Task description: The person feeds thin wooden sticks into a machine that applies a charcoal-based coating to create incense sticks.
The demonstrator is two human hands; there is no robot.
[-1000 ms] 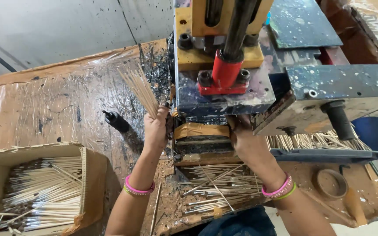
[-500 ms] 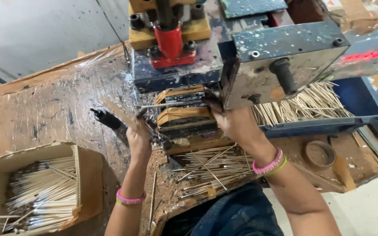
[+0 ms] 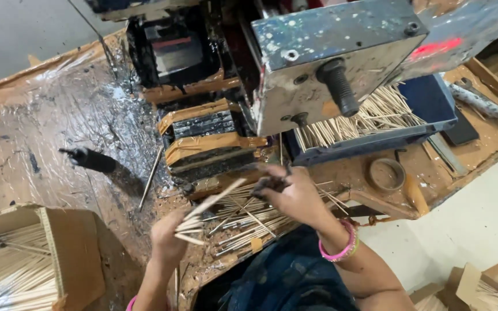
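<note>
The left hand (image 3: 168, 239) fingers pinch a small bundle of sticks (image 3: 206, 213), long axis slanting toward upper right; the right hand (image 3: 295, 193) fingers' grip is indistinct.

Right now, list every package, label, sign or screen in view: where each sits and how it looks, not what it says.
Cardboard box: lower left on the bench, open, brown, packed with pale thin sticks.
Second cardboard box: lower right corner on the floor, open, brown, partly out of frame, sticks inside.
Blue tray: right of the machine, rectangular, holding pale sticks.
Red patch: on the grey machine housing, upper right, blurred.
No screens or signs.
</note>
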